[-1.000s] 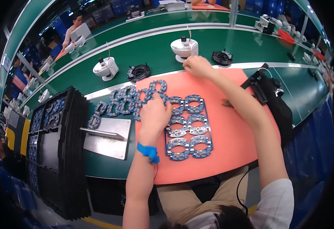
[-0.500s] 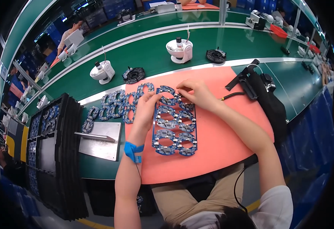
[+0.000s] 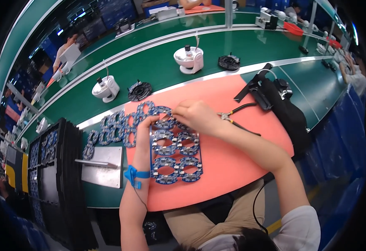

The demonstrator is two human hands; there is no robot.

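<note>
A blue circuit board panel (image 3: pixel 176 144), made of ring-shaped boards in two columns, lies on the salmon-coloured mat (image 3: pixel 229 163). My left hand (image 3: pixel 143 131) pinches its upper left part between thumb and fingers. At the panel's top right, my right hand (image 3: pixel 199 119) has its fingers closed on the edge and covers much of the top right ring. A pair of pliers (image 3: pixel 225 116) with black and yellow handles lies beside my right hand, partly behind it. More ring-shaped circuit boards (image 3: pixel 117 127) lie to the left of my left hand.
A metal plate with a handle (image 3: pixel 103 171) sits left of the mat, beside stacked black trays (image 3: pixel 68 175) holding boards. Behind stand two white housings (image 3: pixel 195 62) and two round black parts (image 3: pixel 229 62). A black padded item (image 3: pixel 275 104) lies at right. Blue wrist strap (image 3: pixel 135 173) trails a cord.
My view has shifted, so the scene sits lower and further left. My right hand has curled more over the panel's top edge. More of the pliers shows beside it.
</note>
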